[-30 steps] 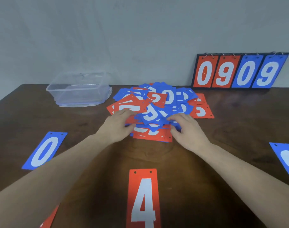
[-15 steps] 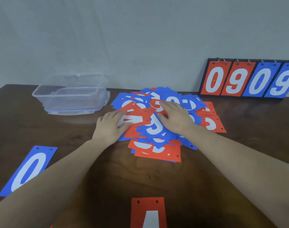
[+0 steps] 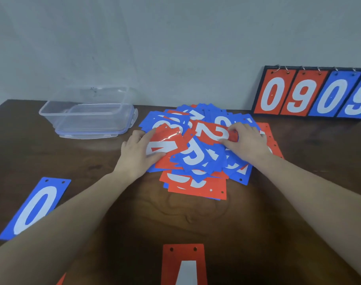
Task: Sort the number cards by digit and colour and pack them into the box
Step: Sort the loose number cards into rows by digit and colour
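Note:
A loose pile of red and blue number cards [image 3: 198, 182] lies in the middle of the wooden table. My left hand [image 3: 137, 154] is at the pile's left side and pinches a red 4 card [image 3: 168, 144], thumb on top and fingers beneath its left edge. My right hand [image 3: 246, 142] is at the pile's right side and grips the right end of a red 2 card [image 3: 211, 131] with thumb and curled fingers. The clear plastic box [image 3: 89, 120] stands empty at the back left, sitting on its lid.
A blue 0 card [image 3: 32, 208] lies alone at the left and a red 4 card [image 3: 183, 266] at the near edge. A red card corner [image 3: 62, 280] shows at bottom left. A flip scoreboard [image 3: 311, 93] reading 0909 leans on the wall at back right.
My right hand moved from the top of the pile to the red 2 card and took hold of it. My left hand went from lying flat to pinching the red 4 card.

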{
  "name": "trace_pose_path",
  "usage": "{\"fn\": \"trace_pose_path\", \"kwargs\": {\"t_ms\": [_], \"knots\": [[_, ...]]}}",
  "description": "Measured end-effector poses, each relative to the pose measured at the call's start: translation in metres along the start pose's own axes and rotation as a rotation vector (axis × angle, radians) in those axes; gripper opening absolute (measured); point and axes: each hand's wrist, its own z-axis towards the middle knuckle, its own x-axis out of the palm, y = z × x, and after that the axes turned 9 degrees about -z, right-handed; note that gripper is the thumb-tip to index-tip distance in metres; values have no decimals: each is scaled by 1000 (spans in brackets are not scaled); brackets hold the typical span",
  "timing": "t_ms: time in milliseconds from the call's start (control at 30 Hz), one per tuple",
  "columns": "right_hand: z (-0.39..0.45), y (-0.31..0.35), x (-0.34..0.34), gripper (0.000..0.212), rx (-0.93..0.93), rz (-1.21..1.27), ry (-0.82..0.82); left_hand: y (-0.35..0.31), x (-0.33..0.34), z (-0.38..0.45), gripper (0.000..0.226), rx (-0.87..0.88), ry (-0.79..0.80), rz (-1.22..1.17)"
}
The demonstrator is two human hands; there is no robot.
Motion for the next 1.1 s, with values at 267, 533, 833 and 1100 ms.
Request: {"fn": "trace_pose_path", "kwargs": {"t_ms": [267, 533, 833, 1100], "knots": [[10, -7, -19, 80, 143, 53, 212, -22, -22, -5, 54, -116, 106, 72], [-37, -13, -28, 26, 198, 574, -44, -36, -42, -30, 25, -273, 83, -186], [-97, -3, -49, 15, 208, 1223, 83, -53, -68, -104, 18, -443, -101, -749], [-119, 60, -31, 16, -119, 1008, 438, -26, -112, -189, 20, -587, -282, -922]]}}
